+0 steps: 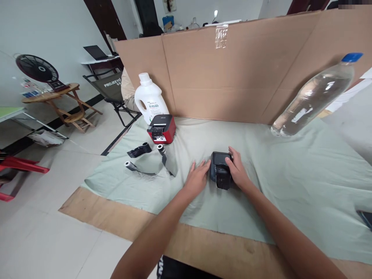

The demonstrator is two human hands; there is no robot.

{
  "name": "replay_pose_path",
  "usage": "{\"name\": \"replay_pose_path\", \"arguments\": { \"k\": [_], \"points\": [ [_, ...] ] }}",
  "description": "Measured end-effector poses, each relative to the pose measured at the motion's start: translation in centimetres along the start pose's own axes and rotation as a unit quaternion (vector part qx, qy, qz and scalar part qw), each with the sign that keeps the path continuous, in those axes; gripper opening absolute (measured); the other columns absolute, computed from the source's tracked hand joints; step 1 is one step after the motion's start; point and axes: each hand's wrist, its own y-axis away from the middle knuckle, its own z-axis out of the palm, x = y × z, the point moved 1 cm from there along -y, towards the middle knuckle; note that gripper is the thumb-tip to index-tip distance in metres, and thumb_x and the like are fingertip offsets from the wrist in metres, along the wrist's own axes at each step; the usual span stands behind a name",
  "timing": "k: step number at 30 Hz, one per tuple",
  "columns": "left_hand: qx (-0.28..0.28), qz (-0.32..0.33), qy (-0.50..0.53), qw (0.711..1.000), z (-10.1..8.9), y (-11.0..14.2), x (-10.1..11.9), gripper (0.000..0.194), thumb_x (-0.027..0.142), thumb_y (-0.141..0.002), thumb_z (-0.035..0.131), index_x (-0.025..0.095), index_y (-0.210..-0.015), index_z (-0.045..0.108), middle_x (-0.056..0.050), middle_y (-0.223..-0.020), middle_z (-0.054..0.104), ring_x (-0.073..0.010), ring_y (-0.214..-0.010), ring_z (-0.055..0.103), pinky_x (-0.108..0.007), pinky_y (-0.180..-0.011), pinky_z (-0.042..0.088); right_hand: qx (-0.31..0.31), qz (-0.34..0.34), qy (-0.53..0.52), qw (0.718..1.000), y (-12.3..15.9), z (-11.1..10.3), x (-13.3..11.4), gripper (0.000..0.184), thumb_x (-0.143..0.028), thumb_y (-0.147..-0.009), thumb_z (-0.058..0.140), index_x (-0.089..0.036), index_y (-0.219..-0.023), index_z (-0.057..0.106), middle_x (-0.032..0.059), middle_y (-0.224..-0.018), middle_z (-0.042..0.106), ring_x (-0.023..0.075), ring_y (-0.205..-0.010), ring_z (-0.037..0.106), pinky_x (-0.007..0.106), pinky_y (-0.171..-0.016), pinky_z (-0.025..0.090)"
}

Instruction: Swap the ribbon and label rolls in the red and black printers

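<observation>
A small black label printer [221,159] sits on the green cloth, with a black strip [223,179] hanging from its front. My right hand [237,169] grips its right side, thumb on top and fingers around the far right edge. Beside its left side, my left hand [198,179] rests low over the cloth with fingers stretched out, the fingertips close to the casing; whether they touch it I cannot tell. To the left lie thin rolls with dark unwound ribbon [145,169] and a loose black strip roll [140,150]. Behind them stands a red and black label printer [162,128].
A white detergent jug [151,97] stands behind the red printer. A cardboard panel [221,77] walls the back. A large clear bottle with a blue cap [314,97] leans at the right. The wooden table edge [116,217] shows in front. A dark flat object [365,217] lies far right.
</observation>
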Motion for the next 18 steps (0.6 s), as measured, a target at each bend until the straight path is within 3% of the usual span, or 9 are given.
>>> {"name": "replay_pose_path", "arguments": {
  "k": [6,11,18],
  "points": [
    [-0.006,-0.015,0.010,1.000,-0.4,-0.3,0.1,0.079,0.000,-0.087,0.029,0.035,-0.158,0.036,0.001,-0.159,0.047,-0.0212,-0.153,0.036,-0.062,-0.129,0.009,0.002,0.034,-0.131,0.991,0.7,1.7,1.1,0.066,-0.057,-0.102,0.032,-0.027,-0.159,0.025,0.0137,-0.163,0.033,0.0242,-0.148,0.038,0.050,-0.124,0.029],
    [-0.022,-0.014,-0.019,0.999,-1.4,-0.8,0.5,0.081,-0.003,-0.079,0.034,0.029,-0.152,0.047,-0.002,-0.155,0.052,-0.0248,-0.152,0.038,-0.063,-0.129,0.003,0.024,0.041,-0.150,0.988,0.7,1.9,1.2,0.068,-0.058,-0.102,0.032,-0.024,-0.161,0.022,0.0157,-0.164,0.032,0.0248,-0.148,0.038,0.051,-0.124,0.029],
    [-0.022,-0.018,-0.005,1.000,-1.5,-0.9,0.4,0.082,-0.004,-0.080,0.033,0.032,-0.152,0.048,-0.001,-0.153,0.054,-0.0241,-0.151,0.040,-0.062,-0.129,-0.001,0.030,0.038,-0.158,0.986,0.5,2.0,1.6,0.069,-0.059,-0.102,0.033,-0.024,-0.160,0.023,0.0169,-0.162,0.035,0.0262,-0.148,0.039,0.053,-0.124,0.027]
  ]
}}
